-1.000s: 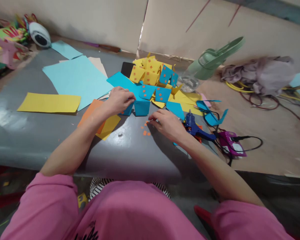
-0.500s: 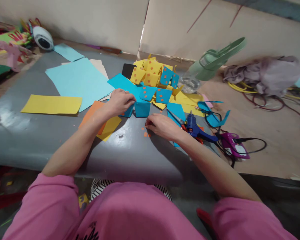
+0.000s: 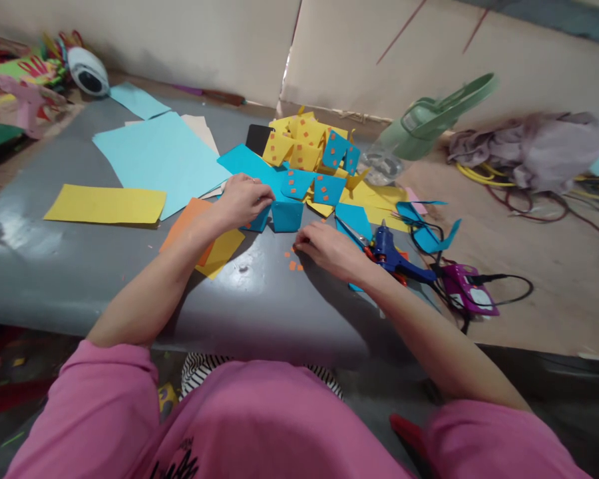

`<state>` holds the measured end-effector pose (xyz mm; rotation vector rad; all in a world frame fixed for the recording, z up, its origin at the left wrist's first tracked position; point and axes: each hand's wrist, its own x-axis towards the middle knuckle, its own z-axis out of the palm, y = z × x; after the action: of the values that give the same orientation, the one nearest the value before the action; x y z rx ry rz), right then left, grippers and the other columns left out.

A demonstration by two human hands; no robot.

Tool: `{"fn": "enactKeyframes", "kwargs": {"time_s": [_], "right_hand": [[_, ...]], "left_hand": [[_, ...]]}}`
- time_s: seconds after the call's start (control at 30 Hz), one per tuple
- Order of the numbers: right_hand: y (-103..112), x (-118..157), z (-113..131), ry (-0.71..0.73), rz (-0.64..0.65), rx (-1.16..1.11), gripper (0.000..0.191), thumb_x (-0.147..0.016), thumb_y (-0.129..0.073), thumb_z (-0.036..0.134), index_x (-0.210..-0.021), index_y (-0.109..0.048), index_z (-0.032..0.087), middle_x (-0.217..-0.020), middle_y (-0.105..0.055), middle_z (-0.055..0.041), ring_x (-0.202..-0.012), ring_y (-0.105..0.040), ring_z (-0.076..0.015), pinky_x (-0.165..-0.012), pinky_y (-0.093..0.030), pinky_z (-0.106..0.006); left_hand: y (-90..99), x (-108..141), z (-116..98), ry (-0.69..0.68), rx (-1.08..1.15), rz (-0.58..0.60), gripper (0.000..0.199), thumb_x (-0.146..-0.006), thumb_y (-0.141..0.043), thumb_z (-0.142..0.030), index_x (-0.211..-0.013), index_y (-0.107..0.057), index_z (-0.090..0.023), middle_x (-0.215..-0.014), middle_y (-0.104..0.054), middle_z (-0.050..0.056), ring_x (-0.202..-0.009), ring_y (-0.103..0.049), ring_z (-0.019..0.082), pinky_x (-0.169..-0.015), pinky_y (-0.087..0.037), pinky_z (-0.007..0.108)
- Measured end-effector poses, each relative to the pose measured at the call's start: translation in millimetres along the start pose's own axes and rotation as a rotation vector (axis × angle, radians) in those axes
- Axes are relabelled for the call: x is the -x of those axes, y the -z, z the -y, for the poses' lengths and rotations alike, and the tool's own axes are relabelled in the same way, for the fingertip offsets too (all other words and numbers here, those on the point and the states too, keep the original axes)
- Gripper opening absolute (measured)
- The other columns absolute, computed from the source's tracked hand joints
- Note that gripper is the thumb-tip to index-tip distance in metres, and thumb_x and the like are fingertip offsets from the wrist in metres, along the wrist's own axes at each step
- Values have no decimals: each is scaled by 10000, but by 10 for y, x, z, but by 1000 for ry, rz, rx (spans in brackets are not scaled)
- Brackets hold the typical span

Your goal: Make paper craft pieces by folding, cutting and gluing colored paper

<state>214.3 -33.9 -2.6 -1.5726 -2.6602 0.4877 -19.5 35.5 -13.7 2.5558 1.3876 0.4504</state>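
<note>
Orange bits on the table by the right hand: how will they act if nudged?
The orange bits look small and flat, so probably very light and likelier to slide than roll. The grey table looks shiny, so they may skid easily.

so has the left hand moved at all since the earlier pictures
No, not noticeably: against the light blue sheet, the left hand keeps its place by the right corner; the whole view has shifted slightly.

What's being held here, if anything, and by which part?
Left hand: at the top edge of the folded blue paper, grip unclear. Right hand: by small orange pieces; any hold cannot be told.
</note>
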Motion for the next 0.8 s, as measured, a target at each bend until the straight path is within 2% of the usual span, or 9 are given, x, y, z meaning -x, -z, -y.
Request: {"fn": "enactKeyframes", "kwargs": {"time_s": [0.07, 0.13, 0.23, 0.33, 0.5, 0.63, 0.7, 0.8], "right_hand": [[23, 17, -19, 1, -77, -30, 116, -952, -569, 254, -909, -667, 208, -955, -663, -79, -939, -601, -232, -769, -423, -322], [44, 22, -25, 42, -94, -49, 115, -943, -578, 252, -929, -686, 216, -975, -659, -76, -934, -601, -225, -773, -427, -318], [53, -9, -25, 137, -19, -70, 150, -943, -565, 225, -971, -712, 221, -1003, -658, -75, -950, -606, -218, -795, -433, -315], [52, -62, -35, 167, 32, -93, 126, -924, -604, 235, -973, -718, 212, -1006, -662, -72, -962, -615, -220, -793, -437, -309], [80, -124, -18, 116, 95, -60, 74, -885, -637, 202, -898, -709, 207, -954, -675, -57, -919, -630, -209, -751, -430, -293], [112, -113, 44, 75, 126, -22, 104, -880, -602, 159, -846, -693, 198, -942, -690, -63, -871, -626, -198, -737, -420, -291], [129, -92, 64, 71, 105, -39, 123, -879, -579, 154, -820, -676, 201, -913, -693, -62, -859, -621, -198, -741, -417, -295], [155, -81, 71, 12, -11, -192, 96, -880, -573, 204, -816, -643, 208, -820, -680, -35, -782, -599, -182, -708, -407, -296]], "left_hand": [[-1, 1, -2, -1, 4, 6, 343, -959, -452, -319, -1071, -759, -218, -1025, -751, 94, -1013, -635, 266, -933, -415, 403], [0, 2, -8, -2, 11, 5, 342, -959, -449, -310, -1070, -758, -216, -1036, -749, 96, -1020, -635, 270, -950, -412, 411], [3, 6, -22, 4, 24, 3, 340, -956, -450, -290, -1071, -757, -200, -1057, -749, 109, -1039, -640, 282, -988, -403, 428], [4, 7, -27, 7, 25, 8, 342, -956, -453, -288, -1075, -759, -191, -1064, -751, 115, -1046, -643, 289, -996, -404, 435], [-10, 2, -4, -11, 21, -7, 344, -963, -447, -309, -1066, -760, -210, -1037, -754, 97, -1022, -644, 270, -980, -410, 415], [-19, -6, 10, -20, 17, -6, 348, -964, -440, -309, -1057, -760, -209, -1019, -755, 95, -1010, -651, 265, -963, -418, 406], [-20, -9, 8, -24, 10, -2, 349, -962, -440, -305, -1054, -760, -201, -1011, -755, 99, -1009, -653, 268, -954, -420, 407], [-15, -8, -4, -24, 4, 0, 345, -959, -445, -310, -1050, -758, -200, -1011, -754, 98, -1019, -649, 270, -954, -419, 410]]}}
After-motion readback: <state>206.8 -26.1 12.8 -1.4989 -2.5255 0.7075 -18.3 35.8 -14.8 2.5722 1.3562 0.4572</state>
